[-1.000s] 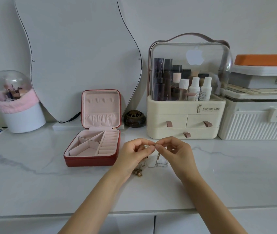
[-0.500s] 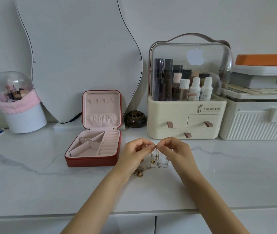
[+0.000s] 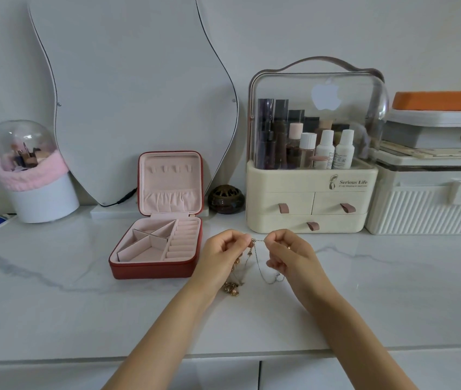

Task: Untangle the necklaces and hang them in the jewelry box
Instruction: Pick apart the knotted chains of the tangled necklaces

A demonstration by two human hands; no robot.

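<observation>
1. Both hands are raised just above the white marble worktop, close together, with a short stretch of chain pulled level between them.
2. The left hand has its fingers curled, thumb and forefinger pinching the necklaces at the top.
3. The right hand is curled too, pinching the other end of that stretch of chain.
4. Below the pinch the necklaces hang in thin loops; a silvery loop sags under the right hand.
5. A gold clump of chain lies on the worktop under the left wrist. How the strands cross in there is too fine to make out.
6. The red jewelry box sits open just left of the left hand, its pink tray showing compartments and ring rolls, nothing visible in it.
7. Its lid stands upright, with a row of small hooks and a gathered pocket.
8. Behind the hands stands a cream cosmetics organiser with a clear dome and bottles.
9. A small dark round pot sits between the box lid and the organiser.
10. A wavy mirror leans on the wall behind the box.
</observation>
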